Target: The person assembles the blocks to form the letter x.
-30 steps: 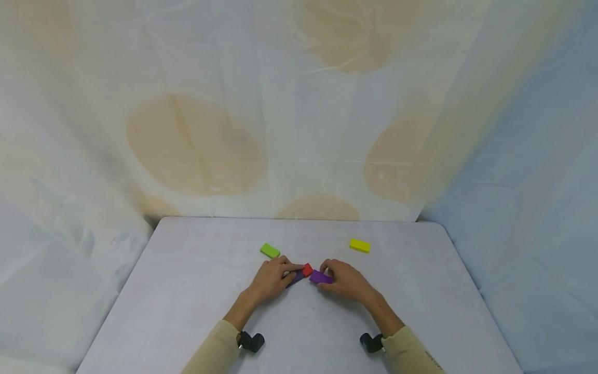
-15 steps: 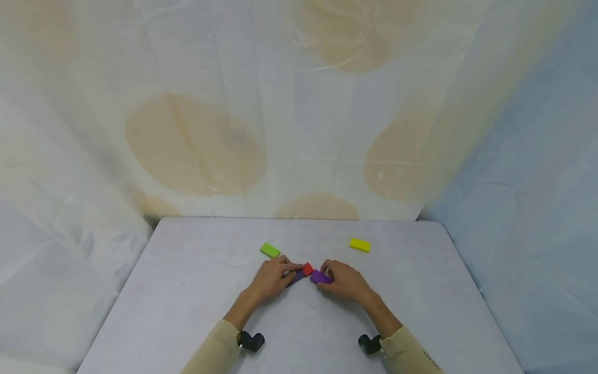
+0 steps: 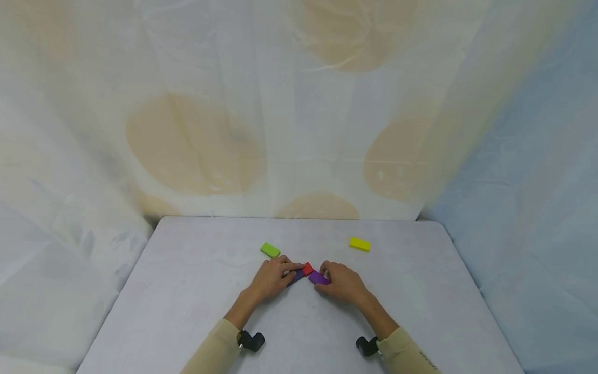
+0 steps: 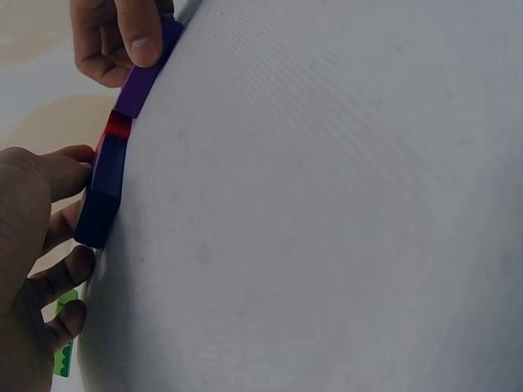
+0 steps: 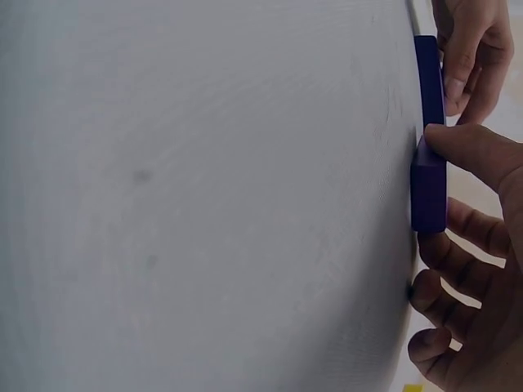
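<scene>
Three blocks lie in a row on the white table (image 3: 196,291): a dark purple block (image 3: 296,278), a red block (image 3: 307,269) and a lighter purple block (image 3: 318,278). My left hand (image 3: 290,272) pinches the dark purple block (image 4: 102,192) between thumb and fingers, its end against the red block (image 4: 118,124). My right hand (image 3: 326,272) grips the lighter purple block (image 5: 429,192), thumb on its near side. In the left wrist view my right hand (image 4: 122,37) holds the far purple block (image 4: 147,73). The right wrist view hides the red block.
A green block (image 3: 270,250) lies just behind my left hand. A yellow block (image 3: 359,244) lies further back on the right. A draped pale cloth (image 3: 299,130) rises behind and beside the table. Black wrist cameras (image 3: 252,341) sit at both cuffs.
My right hand has slid the lighter purple block a little to the left, closer to the red block. The left hand has stayed put.
</scene>
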